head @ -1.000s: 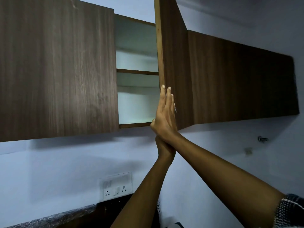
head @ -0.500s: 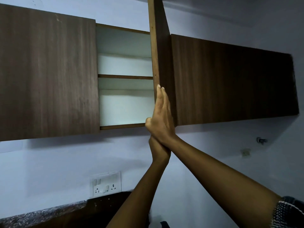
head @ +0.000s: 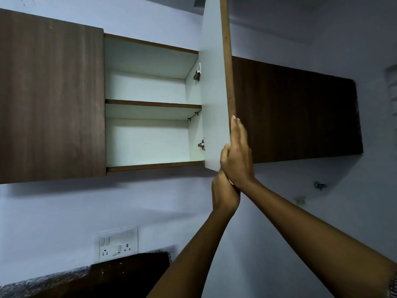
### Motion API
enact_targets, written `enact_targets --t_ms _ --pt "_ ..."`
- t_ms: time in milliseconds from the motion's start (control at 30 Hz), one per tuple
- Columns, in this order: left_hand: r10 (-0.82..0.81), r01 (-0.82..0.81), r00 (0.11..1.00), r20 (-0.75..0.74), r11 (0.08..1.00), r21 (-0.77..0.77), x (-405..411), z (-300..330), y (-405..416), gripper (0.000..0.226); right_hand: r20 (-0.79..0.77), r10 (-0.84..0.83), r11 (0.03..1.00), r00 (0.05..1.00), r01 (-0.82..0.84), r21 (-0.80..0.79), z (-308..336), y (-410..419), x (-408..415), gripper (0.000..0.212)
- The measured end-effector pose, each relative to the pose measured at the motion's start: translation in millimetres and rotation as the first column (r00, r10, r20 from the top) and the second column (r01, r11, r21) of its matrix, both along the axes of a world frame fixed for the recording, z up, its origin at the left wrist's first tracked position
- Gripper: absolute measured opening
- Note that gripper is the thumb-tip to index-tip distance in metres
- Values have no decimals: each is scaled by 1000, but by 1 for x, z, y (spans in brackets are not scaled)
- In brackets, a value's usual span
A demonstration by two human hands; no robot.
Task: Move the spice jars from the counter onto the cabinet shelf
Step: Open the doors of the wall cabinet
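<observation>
The wall cabinet (head: 51, 97) fills most of my view, and its middle door (head: 217, 87) stands swung wide, edge-on to me, so both the upper shelf (head: 153, 103) and the bottom shelf (head: 154, 165) are exposed. Neither holds a jar that I can see. My right hand (head: 238, 153) lies flat against the door's outer face, fingers straight and together, thumb hooked round the lower edge. My left hand (head: 224, 192) sits just beneath it at the door's bottom corner; its fingers are hidden behind my right wrist, so I cannot tell how they lie. A strip of counter (head: 43, 282) shows at lower left, under the switch plate (head: 117, 244). No spice jars are in view. I judge only the opening is done; every jar is yet to be moved.
</observation>
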State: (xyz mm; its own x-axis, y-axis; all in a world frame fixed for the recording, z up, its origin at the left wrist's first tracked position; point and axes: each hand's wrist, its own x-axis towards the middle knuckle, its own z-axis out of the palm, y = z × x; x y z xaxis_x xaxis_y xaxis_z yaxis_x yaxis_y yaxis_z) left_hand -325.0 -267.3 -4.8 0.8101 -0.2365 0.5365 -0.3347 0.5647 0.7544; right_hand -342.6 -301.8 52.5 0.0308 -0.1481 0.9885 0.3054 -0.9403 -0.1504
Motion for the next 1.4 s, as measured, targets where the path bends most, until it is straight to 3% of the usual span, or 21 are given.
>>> enact_targets --t_ms 200,267,333,367,567,800,1000,1200,1300,1400 --pt "-181 171 983 18 953 250 -15 2 -42 32 -20 -82 987 996 84 137 -4 -56 -14 68" --pt "-118 9 967 225 901 434 -19 0 -50 26 -43 -104 979 994 110 174 -4 -72 -18 69" --pt "-22 -329 841 540 772 544 -18 -1 -57 41 -56 -127 969 990 136 208 -4 -83 -20 69" --pt "-13 -407 797 604 727 552 -19 0 -59 49 -57 -138 964 989 148 221 -4 -88 -20 69" --pt "-53 -480 768 638 613 628 -17 6 -69 77 -66 -186 951 980 196 239 -5 -100 -17 73" --pt "-118 -480 736 667 603 637 -16 7 -74 80 -126 -267 928 955 290 232 -8 -111 -17 79" --pt "-82 -547 684 724 600 584 -9 4 -73 85 -139 -342 894 930 367 257 -7 -105 -13 66" --pt "27 -637 601 799 620 458 -1 2 -72 77 49 -376 886 925 344 312 -8 -93 -12 54" --pt "99 -664 525 845 669 334 2 2 -64 64 195 -386 916 902 349 196 -3 -82 -13 50" --pt "167 -678 519 839 677 284 13 -2 -42 56 254 -263 957 931 285 -55 -1 -56 -6 50"
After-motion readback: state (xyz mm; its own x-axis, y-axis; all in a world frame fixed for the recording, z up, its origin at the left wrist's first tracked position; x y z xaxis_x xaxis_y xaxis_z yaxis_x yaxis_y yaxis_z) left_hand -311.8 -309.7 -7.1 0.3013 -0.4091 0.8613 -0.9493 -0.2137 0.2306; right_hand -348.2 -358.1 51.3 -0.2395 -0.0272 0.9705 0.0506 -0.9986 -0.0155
